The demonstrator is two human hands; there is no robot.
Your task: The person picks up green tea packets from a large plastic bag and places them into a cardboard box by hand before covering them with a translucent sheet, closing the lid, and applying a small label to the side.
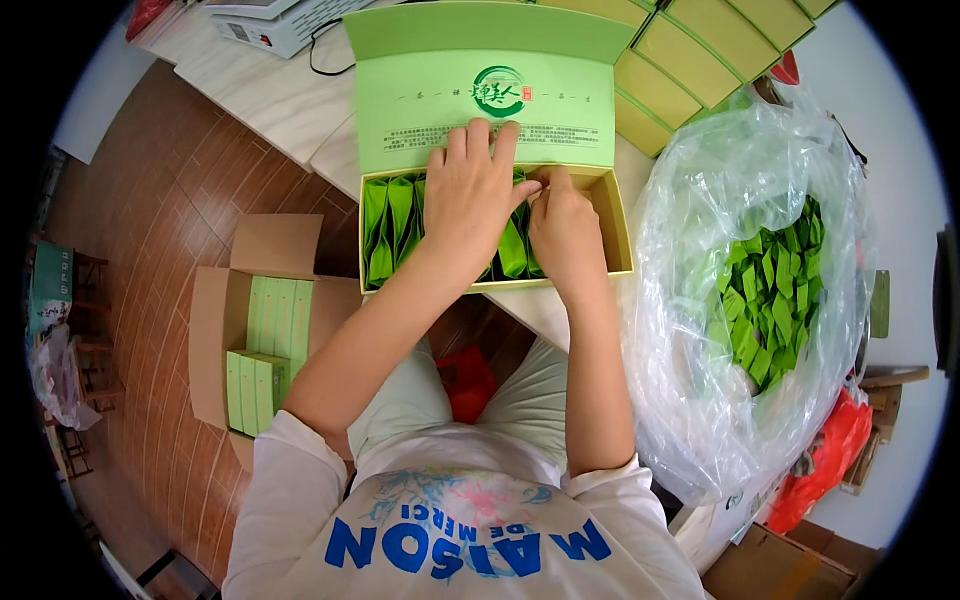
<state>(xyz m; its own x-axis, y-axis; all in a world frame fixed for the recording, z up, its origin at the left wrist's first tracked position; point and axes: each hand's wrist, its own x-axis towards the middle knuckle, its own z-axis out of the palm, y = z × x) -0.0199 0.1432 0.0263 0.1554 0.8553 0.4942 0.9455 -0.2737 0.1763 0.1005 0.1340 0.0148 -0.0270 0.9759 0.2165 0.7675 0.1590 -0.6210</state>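
Observation:
A pale green gift box (622, 225) lies on the table in front of me, its printed lid (420, 105) raised at the back. Several shiny green foil packets (376, 225) stand upright in a row, filling the box from its left end to past the middle. Over the middle of the row lies my left hand (470, 190), fingers outstretched toward the lid and thumb pointing right. My right hand (565, 225) reaches into the box beside it, at the right end of the row. Its fingers are bent and closed; what they grip is hidden.
On the right, a large clear plastic bag (690, 400) holds a heap of green packets (775, 300). Several yellow-green boxes (685, 60) are stacked behind it. An open cardboard carton (210, 345) of green boxes stands low on the left. A white appliance (265, 30) sits at the back left.

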